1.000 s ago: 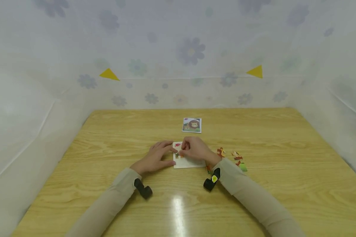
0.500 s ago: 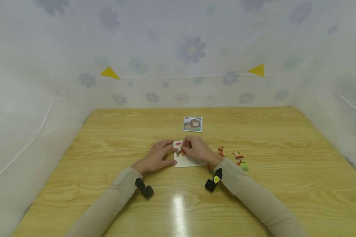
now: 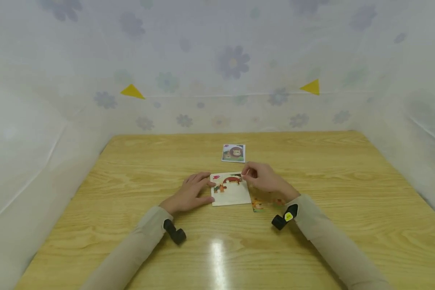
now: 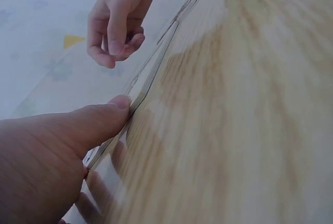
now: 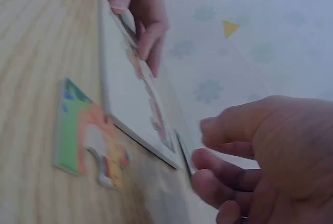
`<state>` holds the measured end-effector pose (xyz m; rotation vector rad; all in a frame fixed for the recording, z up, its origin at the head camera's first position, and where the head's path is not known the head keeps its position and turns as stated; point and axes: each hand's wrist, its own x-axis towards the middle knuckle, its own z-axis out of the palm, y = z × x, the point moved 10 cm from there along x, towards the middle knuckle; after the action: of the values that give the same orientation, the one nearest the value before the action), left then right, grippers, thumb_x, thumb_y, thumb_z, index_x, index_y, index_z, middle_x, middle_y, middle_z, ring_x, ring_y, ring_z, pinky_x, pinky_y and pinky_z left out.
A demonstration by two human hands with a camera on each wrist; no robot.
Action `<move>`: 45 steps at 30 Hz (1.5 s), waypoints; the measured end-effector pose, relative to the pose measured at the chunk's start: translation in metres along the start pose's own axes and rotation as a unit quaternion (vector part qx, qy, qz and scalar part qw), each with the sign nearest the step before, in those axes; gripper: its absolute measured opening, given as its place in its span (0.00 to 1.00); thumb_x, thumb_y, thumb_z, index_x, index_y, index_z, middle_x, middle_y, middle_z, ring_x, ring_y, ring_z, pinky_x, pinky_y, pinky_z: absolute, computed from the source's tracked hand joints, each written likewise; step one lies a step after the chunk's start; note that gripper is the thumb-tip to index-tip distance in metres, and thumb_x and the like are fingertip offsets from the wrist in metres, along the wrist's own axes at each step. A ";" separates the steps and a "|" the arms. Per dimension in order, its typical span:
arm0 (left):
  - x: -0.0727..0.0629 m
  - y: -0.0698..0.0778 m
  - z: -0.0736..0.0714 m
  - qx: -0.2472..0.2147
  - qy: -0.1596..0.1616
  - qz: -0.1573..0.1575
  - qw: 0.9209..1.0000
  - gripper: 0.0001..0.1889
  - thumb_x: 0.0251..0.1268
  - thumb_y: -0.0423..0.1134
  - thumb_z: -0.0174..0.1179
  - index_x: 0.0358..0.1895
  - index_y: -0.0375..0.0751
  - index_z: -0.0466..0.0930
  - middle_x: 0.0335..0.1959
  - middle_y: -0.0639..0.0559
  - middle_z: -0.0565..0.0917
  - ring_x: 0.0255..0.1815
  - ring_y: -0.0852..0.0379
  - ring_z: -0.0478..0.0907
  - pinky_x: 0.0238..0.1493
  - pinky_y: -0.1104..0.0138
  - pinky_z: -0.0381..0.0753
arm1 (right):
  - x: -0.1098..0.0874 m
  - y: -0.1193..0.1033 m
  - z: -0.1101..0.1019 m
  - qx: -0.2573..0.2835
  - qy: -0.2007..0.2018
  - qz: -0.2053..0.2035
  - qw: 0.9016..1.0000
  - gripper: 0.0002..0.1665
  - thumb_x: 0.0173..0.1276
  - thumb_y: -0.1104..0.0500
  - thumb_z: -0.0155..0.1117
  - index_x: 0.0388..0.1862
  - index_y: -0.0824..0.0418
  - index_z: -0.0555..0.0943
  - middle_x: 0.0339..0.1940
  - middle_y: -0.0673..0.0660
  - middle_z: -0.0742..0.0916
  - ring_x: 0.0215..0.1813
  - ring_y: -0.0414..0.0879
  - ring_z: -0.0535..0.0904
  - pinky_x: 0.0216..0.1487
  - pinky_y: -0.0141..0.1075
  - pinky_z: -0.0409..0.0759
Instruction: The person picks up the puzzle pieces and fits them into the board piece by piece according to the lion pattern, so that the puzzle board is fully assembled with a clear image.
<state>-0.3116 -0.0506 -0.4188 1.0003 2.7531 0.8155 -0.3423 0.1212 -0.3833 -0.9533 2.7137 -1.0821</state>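
A white puzzle board (image 3: 232, 196) lies in front of me, with several picture pieces fitted along its top and left side. My left hand (image 3: 191, 193) rests at the board's left edge. Its thumb touches that edge in the left wrist view, and its fingers reach onto the upper left part. Over the board's upper right corner hovers my right hand (image 3: 264, 178), fingers loosely curled, a gap between thumb and index finger and nothing visible between them. A loose puzzle piece (image 5: 70, 140), green and orange, lies just beside the board's lower right in the right wrist view.
A small lion picture card (image 3: 233, 153) lies behind the board. More loose pieces (image 3: 277, 201) are partly covered by my right hand and wrist. The wooden table (image 3: 148, 161) is bounded by pale flowered sheeting (image 3: 203, 72) with two yellow triangles.
My right hand has moved right, from pinching near the board's left side to its upper right corner, fingers now loosened. Fitted pieces it covered now show. My left hand stays put.
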 end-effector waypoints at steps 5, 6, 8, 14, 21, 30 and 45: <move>-0.001 -0.001 -0.001 -0.008 0.003 -0.002 1.000 0.23 0.65 0.52 0.60 0.59 0.45 0.75 0.74 0.42 0.59 0.75 0.38 0.52 0.70 0.40 0.47 | -0.017 0.008 -0.007 -0.013 -0.106 0.026 0.994 0.15 0.69 0.63 0.61 0.51 0.69 0.75 0.37 0.60 0.83 0.31 0.43 0.78 0.38 0.38 0.78; -0.001 -0.001 -0.001 -0.010 0.003 -0.001 1.000 0.23 0.65 0.51 0.60 0.59 0.45 0.75 0.74 0.42 0.59 0.75 0.38 0.51 0.70 0.40 0.46 | -0.021 0.011 -0.009 -0.020 -0.118 0.034 0.992 0.17 0.68 0.63 0.62 0.52 0.69 0.74 0.39 0.61 0.83 0.33 0.45 0.79 0.39 0.39 0.78; -0.001 -0.001 -0.001 -0.011 0.003 -0.001 1.000 0.23 0.65 0.51 0.60 0.60 0.45 0.75 0.74 0.42 0.59 0.75 0.38 0.51 0.70 0.40 0.46 | -0.028 0.013 -0.014 -0.034 -0.135 0.041 0.989 0.20 0.66 0.62 0.64 0.53 0.71 0.74 0.41 0.63 0.83 0.38 0.48 0.80 0.42 0.42 0.79; -0.001 0.001 -0.001 -0.012 -0.001 0.000 1.000 0.23 0.66 0.52 0.60 0.60 0.45 0.75 0.74 0.42 0.59 0.75 0.38 0.51 0.71 0.41 0.47 | -0.036 0.018 -0.021 -0.077 -0.140 0.056 0.986 0.20 0.59 0.61 0.71 0.47 0.70 0.77 0.40 0.62 0.82 0.38 0.49 0.78 0.40 0.41 0.78; 0.000 0.001 -0.001 -0.016 -0.003 0.001 1.000 0.23 0.66 0.52 0.60 0.60 0.45 0.74 0.75 0.42 0.58 0.75 0.38 0.51 0.71 0.41 0.47 | -0.033 0.025 -0.021 -0.102 -0.118 0.080 0.985 0.12 0.54 0.63 0.73 0.35 0.65 0.80 0.33 0.56 0.78 0.34 0.44 0.70 0.36 0.35 0.72; -0.001 -0.002 0.001 -0.013 0.002 0.001 1.000 0.24 0.65 0.54 0.60 0.60 0.47 0.75 0.74 0.44 0.59 0.74 0.38 0.52 0.71 0.41 0.47 | -0.029 0.030 -0.014 -0.048 -0.118 0.068 0.990 0.13 0.59 0.66 0.70 0.35 0.61 0.73 0.30 0.51 0.78 0.31 0.43 0.71 0.36 0.37 0.70; -0.001 -0.002 0.002 -0.012 0.000 0.000 1.000 0.24 0.66 0.54 0.60 0.61 0.47 0.74 0.75 0.44 0.58 0.74 0.39 0.52 0.70 0.40 0.47 | -0.013 0.011 -0.003 0.018 -0.071 -0.010 0.997 0.06 0.68 0.63 0.63 0.43 0.60 0.79 0.34 0.50 0.85 0.32 0.40 0.76 0.36 0.32 0.74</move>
<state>-0.3112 -0.0513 -0.4218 0.9966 2.7362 0.8472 -0.3379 0.1366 -0.3907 -1.0128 2.5688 -1.0219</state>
